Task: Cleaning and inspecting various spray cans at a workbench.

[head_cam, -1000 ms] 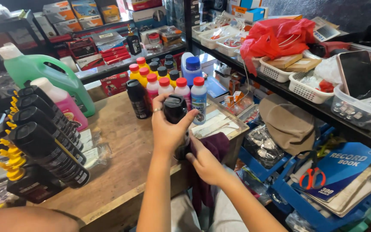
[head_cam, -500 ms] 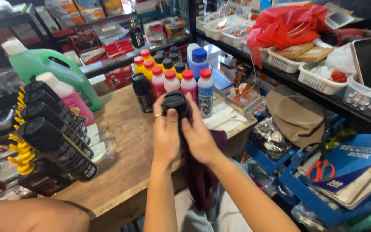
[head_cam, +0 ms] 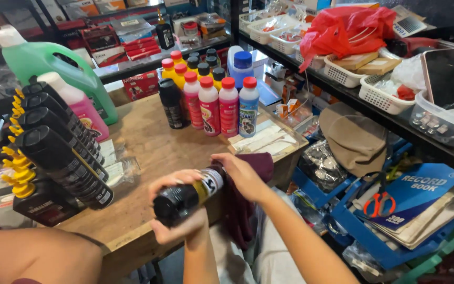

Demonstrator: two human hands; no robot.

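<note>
Bottle under inspection: a black cylindrical plastic bottle (head_cam: pixel 190 195) with a black cap and a band of yellow and white label round its middle. It lies tilted nearly flat between my two hands, cap end toward me, base end pointing away toward the table.

My left hand (head_cam: pixel 177 210) wraps the cap end, fingers (head_cam: pixel 172 181) curled over the top and thumb under, closed firmly on the bottle. My right hand (head_cam: pixel 243 176) grips the base end, fingers closed around it, with a dark maroon cloth (head_cam: pixel 248 202) pressed beneath the palm and hanging down below the wrist.

Half a second ago the bottle stood upright between my hands, cap uppermost, raised in front of the row of bottles. It has since been tipped over sideways and brought lower, nearer my lap.

Beyond my fingers sits the worn wooden table (head_cam: pixel 148 152). Further out stands a cluster of red-capped and black-capped small bottles (head_cam: pixel 211 102). To the left of my left hand, well apart, is a row of black spray cans (head_cam: pixel 64 152).
</note>
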